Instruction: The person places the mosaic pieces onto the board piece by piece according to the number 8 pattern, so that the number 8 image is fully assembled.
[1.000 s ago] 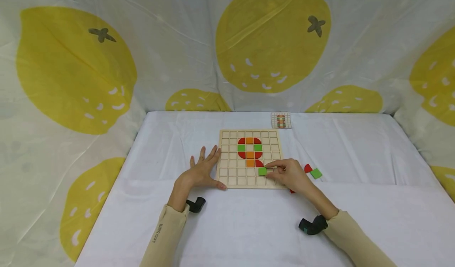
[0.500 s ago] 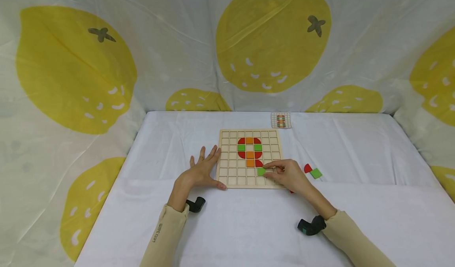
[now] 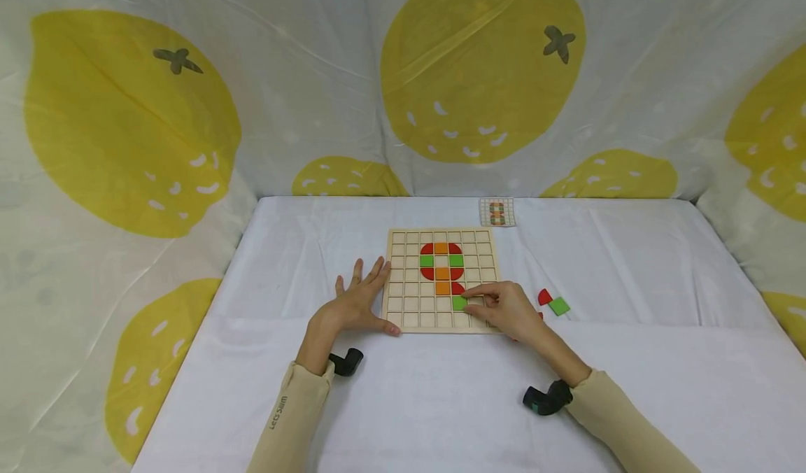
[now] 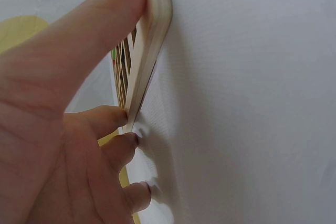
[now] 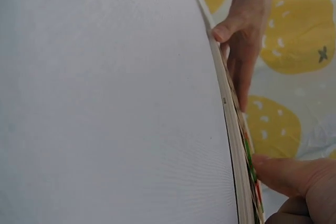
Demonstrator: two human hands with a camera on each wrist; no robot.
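Observation:
A wooden grid board (image 3: 411, 321) lies on the white cloth, with red rounded pieces and orange and green square tiles set in its cells. My right hand (image 3: 511, 312) reaches over its lower right part. Thumb and index finger pinch the right side of a green square tile (image 3: 459, 303), which lies in a cell just below a red quarter-round piece (image 3: 457, 288). My left hand (image 3: 354, 306) is spread at the board's left side, thumb on the near left corner and fingertips against the left edge, as the left wrist view (image 4: 113, 121) also shows.
Right of the board lie a loose red quarter-round piece (image 3: 544, 297) and a green square tile (image 3: 559, 306). More red shows partly hidden behind my right hand. A small pattern card (image 3: 497, 212) lies beyond the board's far edge. Lemon-printed cloth (image 3: 315, 95) hangs behind the table.
My right hand has moved slightly left with the green tile, which now sits squarely in a cell below the red quarter-round piece. The left hand has stayed at the board's edge.

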